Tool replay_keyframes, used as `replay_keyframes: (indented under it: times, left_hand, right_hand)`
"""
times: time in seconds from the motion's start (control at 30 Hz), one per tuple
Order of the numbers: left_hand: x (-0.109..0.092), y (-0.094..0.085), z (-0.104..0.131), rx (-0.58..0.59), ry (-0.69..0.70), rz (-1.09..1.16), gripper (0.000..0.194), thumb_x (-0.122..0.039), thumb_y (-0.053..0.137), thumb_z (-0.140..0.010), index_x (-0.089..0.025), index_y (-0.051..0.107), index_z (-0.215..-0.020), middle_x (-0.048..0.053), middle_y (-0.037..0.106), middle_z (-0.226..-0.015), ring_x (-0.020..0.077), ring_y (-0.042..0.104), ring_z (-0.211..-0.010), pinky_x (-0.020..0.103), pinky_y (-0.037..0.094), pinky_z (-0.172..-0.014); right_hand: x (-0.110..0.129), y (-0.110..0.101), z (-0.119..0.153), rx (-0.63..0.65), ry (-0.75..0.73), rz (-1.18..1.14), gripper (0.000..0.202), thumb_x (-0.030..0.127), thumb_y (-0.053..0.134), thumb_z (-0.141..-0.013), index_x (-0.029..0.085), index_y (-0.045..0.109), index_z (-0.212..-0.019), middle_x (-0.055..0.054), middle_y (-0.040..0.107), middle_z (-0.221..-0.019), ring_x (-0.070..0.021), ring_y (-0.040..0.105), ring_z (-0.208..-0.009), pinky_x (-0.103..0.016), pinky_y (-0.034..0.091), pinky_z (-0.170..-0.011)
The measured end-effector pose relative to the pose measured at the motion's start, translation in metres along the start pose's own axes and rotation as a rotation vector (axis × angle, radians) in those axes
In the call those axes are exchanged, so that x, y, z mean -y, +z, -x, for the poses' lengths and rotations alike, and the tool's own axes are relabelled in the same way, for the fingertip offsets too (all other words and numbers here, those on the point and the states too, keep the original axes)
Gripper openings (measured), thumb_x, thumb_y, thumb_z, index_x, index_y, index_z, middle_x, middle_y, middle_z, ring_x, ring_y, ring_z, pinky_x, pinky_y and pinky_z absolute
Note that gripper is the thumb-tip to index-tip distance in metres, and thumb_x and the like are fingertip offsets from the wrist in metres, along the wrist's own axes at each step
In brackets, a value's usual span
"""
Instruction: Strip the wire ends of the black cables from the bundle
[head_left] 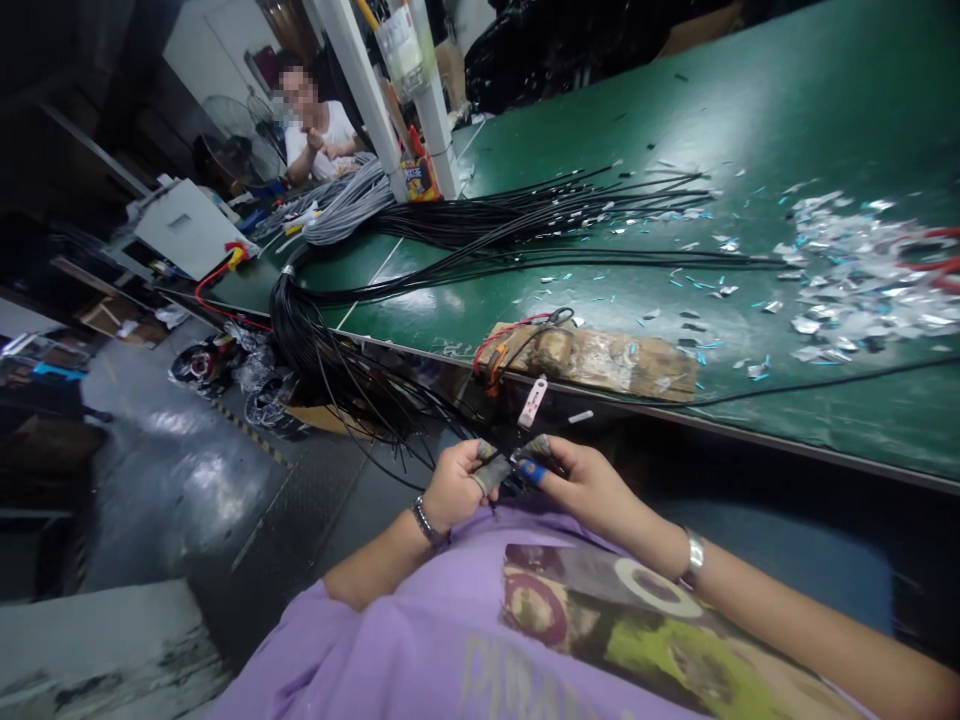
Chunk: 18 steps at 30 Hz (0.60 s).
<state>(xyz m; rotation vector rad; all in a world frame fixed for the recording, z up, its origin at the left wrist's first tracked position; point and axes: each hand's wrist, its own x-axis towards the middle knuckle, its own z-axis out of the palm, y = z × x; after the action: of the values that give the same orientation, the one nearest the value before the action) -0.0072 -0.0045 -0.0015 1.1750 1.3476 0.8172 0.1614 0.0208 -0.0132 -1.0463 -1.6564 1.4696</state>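
Note:
My left hand (457, 483), with taped fingertips, is closed on the end of a black cable just in front of the purple shirt. Close beside it, my right hand (571, 475) pinches at the same cable end, with blue tape on one finger; the fingertips nearly meet. The exact tip between them is too small to make out. From the table edge hangs a bundle of black cables (300, 335). More black cables (480, 222) lie along the green table (780, 130). Beyond my hands, a wooden block (626, 362) with an orange-red cord rests at the edge.
Foil and blue scraps (847, 265) are strewn at the right, near red-handled tool parts (934, 250). Grey cables (352, 205) lie by a white post (360, 90). A person (322, 135) sits at the far end. A white box (184, 228) stands at the left.

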Motion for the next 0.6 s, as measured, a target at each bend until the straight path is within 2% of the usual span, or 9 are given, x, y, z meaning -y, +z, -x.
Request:
replay_keyframes:
  times: [0.13, 0.23, 0.33, 0.4, 0.5, 0.6]
  left_hand:
    - [0.004, 0.005, 0.001, -0.123, 0.265, -0.223, 0.016, -0.028, 0.059, -0.071, -0.017, 0.051, -0.062, -0.002, 0.054, -0.053, 0.0090, 0.047, -0.049, 0.021, 0.038, -0.049]
    - [0.007, 0.006, 0.001, -0.203, 0.343, -0.457, 0.008, -0.014, 0.057, -0.063, -0.017, 0.052, -0.058, -0.002, 0.055, -0.055, 0.0100, 0.047, -0.053, 0.021, 0.037, -0.053]
    - [0.009, 0.005, -0.001, -0.188, 0.305, -0.436, 0.008, -0.012, 0.058, -0.059, -0.018, 0.052, -0.058, -0.002, 0.056, -0.055, 0.0100, 0.048, -0.054, 0.021, 0.037, -0.054]
    - [0.008, 0.004, -0.001, -0.151, 0.229, -0.260, 0.008, -0.019, 0.059, -0.064, -0.017, 0.052, -0.062, -0.003, 0.056, -0.055, 0.0091, 0.049, -0.052, 0.020, 0.038, -0.051]
    - [0.007, 0.000, 0.000, -0.108, 0.053, -0.041, 0.023, -0.037, 0.062, -0.069, -0.017, 0.050, -0.064, -0.005, 0.051, -0.047, 0.0064, 0.042, -0.039, 0.018, 0.032, -0.040]
    - [0.005, -0.004, 0.001, -0.093, -0.035, 0.058, 0.033, -0.046, 0.064, -0.068, -0.017, 0.049, -0.063, -0.005, 0.050, -0.044, 0.0048, 0.037, -0.032, 0.017, 0.026, -0.035]
  right_hand:
    - [-0.002, 0.002, 0.004, -0.036, 0.001, -0.010, 0.027, 0.043, 0.058, -0.077, 0.018, 0.059, -0.066, -0.001, 0.059, -0.062, -0.0159, 0.051, -0.061, -0.027, 0.045, -0.057]
    - [0.003, 0.002, 0.007, 0.067, -0.074, -0.046, 0.027, 0.043, 0.060, -0.077, 0.018, 0.059, -0.067, 0.000, 0.058, -0.064, -0.0146, 0.050, -0.061, -0.026, 0.044, -0.058]
    - [0.007, 0.001, 0.009, 0.208, -0.101, -0.075, 0.032, 0.048, 0.064, -0.074, 0.018, 0.058, -0.064, 0.002, 0.054, -0.061, -0.0124, 0.047, -0.058, -0.024, 0.041, -0.055]
    - [0.006, 0.000, 0.008, 0.144, -0.048, -0.087, 0.040, 0.054, 0.062, -0.073, 0.018, 0.054, -0.059, 0.003, 0.049, -0.055, -0.0111, 0.043, -0.053, -0.023, 0.039, -0.051]
    - [0.000, -0.001, 0.006, 0.018, 0.073, -0.108, 0.048, 0.061, 0.056, -0.073, 0.019, 0.047, -0.053, 0.004, 0.043, -0.048, -0.0099, 0.038, -0.048, -0.023, 0.035, -0.047]
    - [-0.003, -0.001, 0.003, -0.039, 0.098, -0.102, 0.040, 0.057, 0.059, -0.070, 0.019, 0.052, -0.059, 0.002, 0.051, -0.055, -0.0122, 0.044, -0.053, -0.025, 0.040, -0.051]
